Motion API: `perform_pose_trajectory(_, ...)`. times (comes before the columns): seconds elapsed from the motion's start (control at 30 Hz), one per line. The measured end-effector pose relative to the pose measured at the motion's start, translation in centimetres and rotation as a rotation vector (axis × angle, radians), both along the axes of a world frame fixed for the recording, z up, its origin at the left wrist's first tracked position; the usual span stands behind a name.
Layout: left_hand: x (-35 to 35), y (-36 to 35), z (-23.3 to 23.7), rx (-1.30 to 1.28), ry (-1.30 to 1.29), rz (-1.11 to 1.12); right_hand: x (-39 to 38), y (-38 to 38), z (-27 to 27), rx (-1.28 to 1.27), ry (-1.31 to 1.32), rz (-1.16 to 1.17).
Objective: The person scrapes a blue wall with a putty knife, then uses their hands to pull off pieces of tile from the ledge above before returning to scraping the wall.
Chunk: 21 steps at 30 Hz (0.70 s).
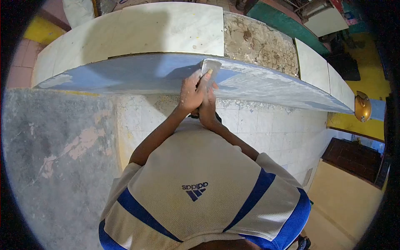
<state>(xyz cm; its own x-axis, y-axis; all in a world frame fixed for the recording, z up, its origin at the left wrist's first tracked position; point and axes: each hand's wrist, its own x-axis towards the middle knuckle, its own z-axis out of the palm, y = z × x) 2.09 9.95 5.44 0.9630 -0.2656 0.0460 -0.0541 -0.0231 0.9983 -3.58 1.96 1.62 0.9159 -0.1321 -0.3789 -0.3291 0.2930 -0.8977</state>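
Observation:
Both of my hands are together in front of my chest, at the painted side of a low wall (137,73). My left hand (191,95) has its fingers bent around the lower part of a scraper (211,66). Close against it, my right hand (207,109) also grips the tool, partly hidden behind the left. A fingertip presses on the flat, dusty grey blade. The blade's wide end is up near the wall's top edge, over blue paint. Right of the blade, the surface is pale and scraped in streaks; more blue shows to the left.
Cream tiles (191,29) cap the wall, with a rough bare mortar patch (260,43) between them. Below lie white floor tiles (271,129) with crumbs along the wall's foot, and grey concrete (54,166) at left. A gold rounded object (363,107) is at the right end.

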Motion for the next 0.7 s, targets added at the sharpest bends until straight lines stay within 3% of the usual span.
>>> perform_pose_trajectory(0.1,0.5,-0.3,-0.3,-0.182,0.06,-0.036,0.2,0.3,-1.3,-0.194,-0.133,-0.044)
perform_pose_trajectory(0.17,0.9,-0.5,-0.2,-0.354,0.064,-0.052,2.1,-1.2,-0.5,-0.432,-0.359,0.072)
perform_pose_trajectory(0.27,1.6,-0.4,5.4,-0.224,-0.134,0.028,2.7,-1.3,2.9,-0.608,-0.57,0.048)
perform_pose_trajectory(0.3,1.0,-0.4,5.6,-0.184,-0.117,0.022,3.2,-1.0,3.8,-0.632,-0.637,0.005)
perform_pose_trajectory(0.37,-1.2,-0.1,5.0,-0.093,-0.098,0.007,2.5,-1.4,-1.0,-0.832,-0.835,-0.057)
perform_pose_trajectory(0.4,-1.6,0.2,1.7,0.013,-0.186,0.038,2.2,-1.6,-1.7,-0.888,-0.911,-0.05)
perform_pose_trajectory(0.43,-1.4,0.5,1.5,-0.063,-0.142,0.017,1.5,-1.6,-1.5,-0.949,-0.979,-0.043)
perform_pose_trajectory(0.5,-1.6,0.5,0.6,-0.221,-0.028,-0.027,0.5,-1.4,-0.9,-0.409,-0.498,0.035)
perform_pose_trajectory(0.6,-0.1,-0.1,-2.1,-0.228,0.005,-0.089,0.5,-1.3,-1.6,-0.275,-0.285,0.063)
perform_pose_trajectory(0.7,0.1,0.0,-2.5,-0.23,0.03,-0.099,0.6,-0.9,-2.0,-0.34,-0.341,0.009)
